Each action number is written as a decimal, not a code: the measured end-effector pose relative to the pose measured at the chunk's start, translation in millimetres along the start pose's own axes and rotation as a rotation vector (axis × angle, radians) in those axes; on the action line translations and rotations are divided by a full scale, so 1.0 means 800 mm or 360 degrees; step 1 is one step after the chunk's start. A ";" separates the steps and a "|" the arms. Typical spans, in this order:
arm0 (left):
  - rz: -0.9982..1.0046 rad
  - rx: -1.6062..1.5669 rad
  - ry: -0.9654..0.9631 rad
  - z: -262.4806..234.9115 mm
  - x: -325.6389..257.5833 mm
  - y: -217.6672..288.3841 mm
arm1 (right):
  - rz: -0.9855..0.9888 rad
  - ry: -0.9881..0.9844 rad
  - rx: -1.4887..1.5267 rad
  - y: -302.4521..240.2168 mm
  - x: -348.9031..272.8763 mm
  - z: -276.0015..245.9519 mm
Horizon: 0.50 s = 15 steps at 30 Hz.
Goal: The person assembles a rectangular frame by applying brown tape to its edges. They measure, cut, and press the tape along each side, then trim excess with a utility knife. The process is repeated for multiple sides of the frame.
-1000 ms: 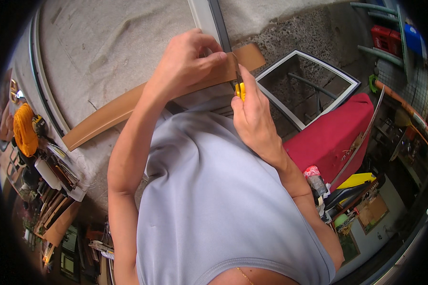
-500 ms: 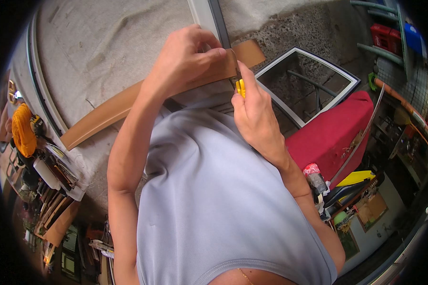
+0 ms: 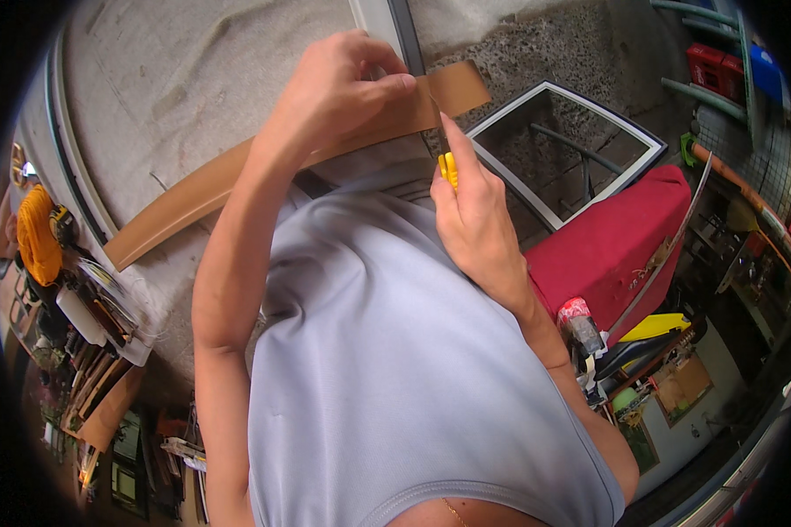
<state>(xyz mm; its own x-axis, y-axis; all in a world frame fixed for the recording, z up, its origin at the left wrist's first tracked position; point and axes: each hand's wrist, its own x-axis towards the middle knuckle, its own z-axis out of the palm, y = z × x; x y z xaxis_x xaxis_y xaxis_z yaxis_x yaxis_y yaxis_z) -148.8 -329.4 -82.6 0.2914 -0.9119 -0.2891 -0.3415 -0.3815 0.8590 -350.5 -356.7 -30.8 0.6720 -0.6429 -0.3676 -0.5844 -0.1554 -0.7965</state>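
Note:
A long brown strip point(image 3: 182, 200) runs slantwise across the upper middle, curving in the fisheye view. My left hand point(image 3: 347, 83) is closed over it near its right end, thumb pressed on the face. Just right of that thumb, the dark blade of a yellow-handled knife point(image 3: 448, 167) lies against the strip. My right hand point(image 3: 475, 211) wraps round the knife's handle, the index finger reaching along toward the blade. Part of the strip is hidden by my left hand and forearm, and the blade's tip is hard to make out.
A white-edged frame point(image 3: 650, 142) lies on the rough floor at right, beside a red cloth-covered object point(image 3: 606, 241). A grey metal profile point(image 3: 387, 31) stands beyond my left hand. Orange cord point(image 3: 38, 233) and tools crowd the left. A ladder point(image 3: 738, 70) is at far right.
The strip and my left hand have shifted slightly up and to the left. My right hand with the knife has moved down a little relative to the strip.

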 end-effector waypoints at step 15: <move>-0.0027 0.0038 -0.0036 0.000 0.004 -0.005 | 0.0110 -0.0051 0.0012 0.003 -0.018 -0.002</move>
<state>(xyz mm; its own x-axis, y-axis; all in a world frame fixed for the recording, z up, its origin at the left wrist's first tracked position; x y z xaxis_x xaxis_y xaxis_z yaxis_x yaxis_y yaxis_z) -146.4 -331.2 -86.9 0.2772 -0.9084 -0.3130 -0.3578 -0.4000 0.8438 -362.5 -348.8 -26.9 0.6444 -0.6278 -0.4367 -0.6265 -0.1060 -0.7722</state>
